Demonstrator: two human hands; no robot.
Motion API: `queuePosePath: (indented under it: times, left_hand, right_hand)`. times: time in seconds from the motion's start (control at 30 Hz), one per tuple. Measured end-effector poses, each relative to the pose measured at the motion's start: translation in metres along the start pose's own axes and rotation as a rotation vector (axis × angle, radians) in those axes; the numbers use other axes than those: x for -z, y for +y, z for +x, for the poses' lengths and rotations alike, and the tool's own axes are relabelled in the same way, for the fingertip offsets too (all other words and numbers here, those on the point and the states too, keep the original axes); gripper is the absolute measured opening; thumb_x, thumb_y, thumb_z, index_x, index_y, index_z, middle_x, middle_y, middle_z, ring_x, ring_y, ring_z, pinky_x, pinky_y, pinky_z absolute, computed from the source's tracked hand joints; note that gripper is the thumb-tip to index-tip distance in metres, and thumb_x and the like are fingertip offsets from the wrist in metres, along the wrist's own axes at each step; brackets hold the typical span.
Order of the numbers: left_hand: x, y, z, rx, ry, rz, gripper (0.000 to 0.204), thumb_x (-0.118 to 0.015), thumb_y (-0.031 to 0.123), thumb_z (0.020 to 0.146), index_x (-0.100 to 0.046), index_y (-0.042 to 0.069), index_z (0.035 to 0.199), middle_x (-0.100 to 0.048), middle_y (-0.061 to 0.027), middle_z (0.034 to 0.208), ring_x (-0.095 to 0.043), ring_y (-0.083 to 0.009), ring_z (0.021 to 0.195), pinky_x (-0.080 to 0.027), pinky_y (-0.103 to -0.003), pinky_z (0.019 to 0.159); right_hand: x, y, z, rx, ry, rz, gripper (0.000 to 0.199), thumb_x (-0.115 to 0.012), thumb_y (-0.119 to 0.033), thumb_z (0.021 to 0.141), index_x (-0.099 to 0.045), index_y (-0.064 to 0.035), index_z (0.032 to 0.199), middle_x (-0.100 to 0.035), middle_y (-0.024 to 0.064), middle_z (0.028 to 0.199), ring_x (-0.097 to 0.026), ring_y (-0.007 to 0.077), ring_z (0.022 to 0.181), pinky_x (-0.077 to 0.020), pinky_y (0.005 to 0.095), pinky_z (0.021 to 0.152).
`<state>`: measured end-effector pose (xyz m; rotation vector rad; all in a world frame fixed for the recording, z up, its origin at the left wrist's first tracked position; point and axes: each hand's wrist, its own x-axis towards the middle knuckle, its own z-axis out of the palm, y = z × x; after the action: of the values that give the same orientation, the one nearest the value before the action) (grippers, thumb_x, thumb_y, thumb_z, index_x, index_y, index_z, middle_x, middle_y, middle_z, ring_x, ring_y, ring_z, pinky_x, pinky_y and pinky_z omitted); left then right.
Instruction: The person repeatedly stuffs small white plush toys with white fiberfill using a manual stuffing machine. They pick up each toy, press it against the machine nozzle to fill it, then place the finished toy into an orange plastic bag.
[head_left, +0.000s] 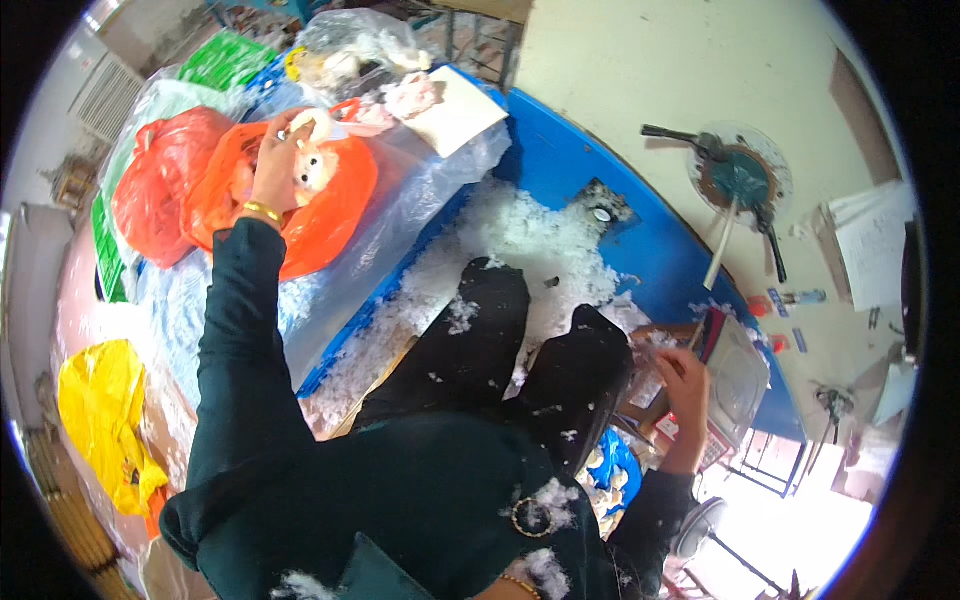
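Observation:
My left hand point(272, 168) is over an open orange plastic bag point(345, 215) at the left. Its fingers are closed on a small cream plush toy point(312, 172) with dark eyes, whose pale upper part sticks up by the fingertips. The rest of the bag's contents is mostly hidden. My right hand point(685, 378) is at the right, beside my knee, with fingers bent together. What they hold, if anything, is too small to make out. White fluffy stuffing point(510, 225) lies beyond and between my knees.
A tied red bag point(165, 185) stands left of the orange one, on clear plastic sheeting point(420, 190). A blue panel point(570, 160) curves beside a pale table point(610, 60) bearing a round dish point(740, 180) with tools. A yellow bag point(105, 410) lies at the lower left.

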<state>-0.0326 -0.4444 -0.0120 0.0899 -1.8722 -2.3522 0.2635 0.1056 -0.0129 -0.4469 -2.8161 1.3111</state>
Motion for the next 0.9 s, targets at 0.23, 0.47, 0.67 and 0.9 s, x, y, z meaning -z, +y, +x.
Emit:
queuePosePath:
  times: [0.23, 0.47, 0.67, 0.9]
  left_hand:
    - [-0.159, -0.049, -0.069, 0.382, -0.816, -0.506, 0.022, -0.054, 0.015, 0.087, -0.056, 0.003, 0.105, -0.061, -0.0037, 0.093, -0.06, -0.013, 0.077, -0.051, -0.026, 0.066]
    - [-0.265, -0.052, -0.17, 0.641, -0.788, -0.325, 0.04, -0.044, 0.042, 0.098, -0.057, 0.004, 0.104, -0.06, -0.0041, 0.093, -0.058, -0.0084, 0.077, -0.048, -0.022, 0.059]
    - [-0.281, -0.06, -0.196, 0.386, -0.772, -0.146, 0.023, -0.063, 0.018, 0.089, -0.057, 0.002, 0.104, -0.057, -0.0023, 0.082, -0.054, -0.0069, 0.067, -0.044, -0.02, 0.057]
    - [-0.295, -0.056, -0.197, 0.42, -0.75, -0.15, 0.015, -0.062, 0.002, 0.083, -0.06, 0.001, 0.098, -0.054, -0.0002, 0.076, -0.051, -0.006, 0.064, -0.044, -0.021, 0.058]
  right_hand:
    - [-0.066, -0.109, 0.047, 0.353, 0.051, 0.246, 0.05, -0.077, -0.011, 0.072, -0.059, -0.0094, 0.119, -0.057, 0.0094, 0.101, -0.059, 0.0152, 0.079, -0.0507, 0.0288, 0.069]
    - [-0.061, -0.111, 0.056, 0.537, 0.223, 0.106, 0.025, -0.07, -0.007, 0.078, -0.059, -0.0032, 0.099, -0.06, 0.0033, 0.09, -0.057, 0.0078, 0.074, -0.0445, 0.0233, 0.059]
    - [-0.058, -0.07, 0.049, 0.15, 0.22, 0.528, 0.01, -0.059, -0.009, 0.089, -0.058, -0.0004, 0.093, -0.055, -0.003, 0.073, -0.047, 0.0023, 0.064, -0.0365, 0.0193, 0.054]
    - [-0.054, -0.065, 0.033, 0.093, 0.073, 0.951, 0.01, -0.058, -0.011, 0.088, -0.056, -0.0009, 0.087, -0.048, -0.0026, 0.073, -0.041, 0.004, 0.061, -0.0317, 0.0207, 0.051]
